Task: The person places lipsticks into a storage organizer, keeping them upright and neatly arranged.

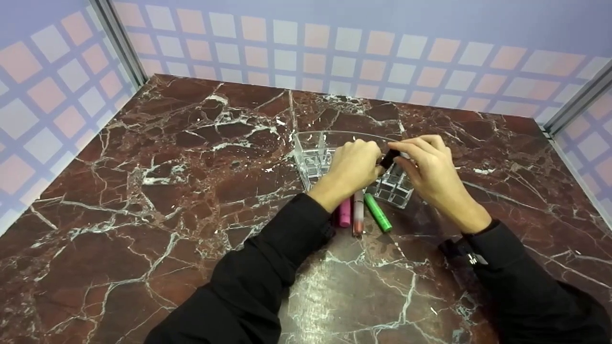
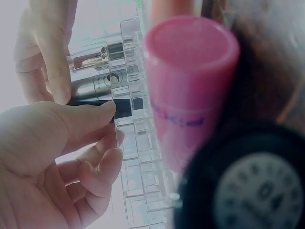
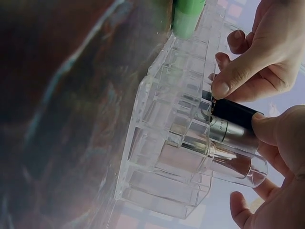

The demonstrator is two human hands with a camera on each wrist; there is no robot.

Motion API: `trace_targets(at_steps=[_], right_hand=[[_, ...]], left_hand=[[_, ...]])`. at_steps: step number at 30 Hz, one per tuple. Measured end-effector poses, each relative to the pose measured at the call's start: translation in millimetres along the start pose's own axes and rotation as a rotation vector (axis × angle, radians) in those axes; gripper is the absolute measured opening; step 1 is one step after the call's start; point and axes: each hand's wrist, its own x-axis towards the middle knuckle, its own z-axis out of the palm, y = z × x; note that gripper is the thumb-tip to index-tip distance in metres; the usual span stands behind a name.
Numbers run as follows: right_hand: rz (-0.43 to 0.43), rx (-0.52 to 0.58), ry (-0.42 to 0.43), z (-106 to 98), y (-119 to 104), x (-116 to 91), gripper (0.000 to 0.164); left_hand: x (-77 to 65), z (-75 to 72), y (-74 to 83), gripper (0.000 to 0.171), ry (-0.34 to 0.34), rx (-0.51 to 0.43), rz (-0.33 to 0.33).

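A slim black cosmetic tube [image 3: 236, 112] sits tilted at a slot of a clear plastic makeup organizer [image 1: 299, 157], its lower end inside the compartment. My left hand [image 1: 351, 165] pinches it close to the organizer's rim, thumb lying along the tube. At the tube's upper end, my right hand [image 1: 430, 162] holds it between thumb and fingers. Right beside it in the organizer stand a silver tube [image 3: 233, 133] and a lipstick with a clear cap [image 3: 233, 164]. In the head view the hands cover part of the organizer.
In front of the organizer lie a pink tube [image 1: 344, 213], a clear tube with an orange end [image 1: 358, 215] and a green tube [image 1: 377, 212]. A dark round-ended tube [image 2: 257, 186] shows near the left wrist. Patterned panels [image 1: 315, 62] border the marbled table [image 1: 191, 229].
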Motion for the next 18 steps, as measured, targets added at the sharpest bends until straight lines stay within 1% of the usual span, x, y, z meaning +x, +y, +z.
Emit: trace_targets(at_steps=[8,15,18], right_hand=[[0.023,0.010,-0.048,0.1,0.0,-1.0,0.036],[0.077,-0.003,-0.090,0.5,0.5,-3.3,0.044],[0.085,-0.009,-0.107,-0.2,0.6,-3.8,0.046]], left_hand=[[0.6,-0.1,0.1,0.015,-0.011,-0.019,-0.044],[0.3,-0.9,1.2,0.015,-0.019,-0.027,-0.054],[0.4,-0.9,1.4,0.015,-0.026,-0.035,-0.058]])
